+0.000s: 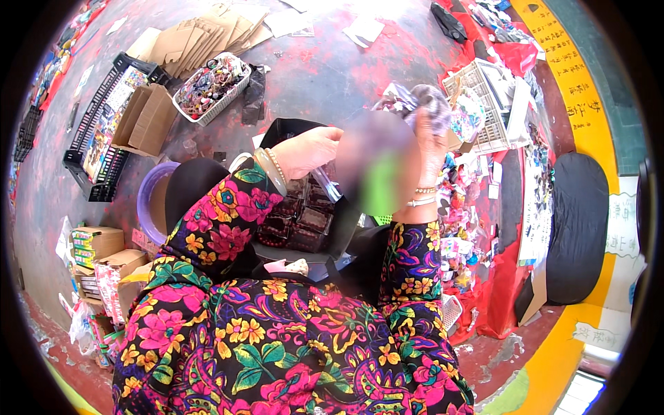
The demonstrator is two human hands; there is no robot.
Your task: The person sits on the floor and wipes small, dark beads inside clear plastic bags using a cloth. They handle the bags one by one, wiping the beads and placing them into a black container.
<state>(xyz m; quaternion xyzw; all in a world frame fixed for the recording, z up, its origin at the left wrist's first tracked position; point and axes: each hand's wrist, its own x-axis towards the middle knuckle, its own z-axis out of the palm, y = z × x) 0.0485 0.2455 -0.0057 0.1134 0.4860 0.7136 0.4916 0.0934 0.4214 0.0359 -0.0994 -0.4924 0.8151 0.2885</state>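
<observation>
My right hand (430, 149) is raised and closed on a gathered purple-grey patterned cloth (432, 104), which bunches out above the fingers. Level with it, my left hand (308, 149) has its fingers pressed together in a pinch. A blurred patch lies between the two hands, so what the left fingertips hold, if anything, cannot be made out. Below the hands sits a black container (283, 130) with several dark, patterned packets (308, 223) inside. On my lap edge lies a small pink and cream piece (287, 267).
A white basket of hair ties (213, 90), flattened cardboard (207, 38), a black crate (104, 131) and an open carton (145, 121) stand at the far left. Nearer are a purple tub (149, 200) and small boxes (100, 245). Right: a cream basket (484, 104) and scattered small goods (460, 221).
</observation>
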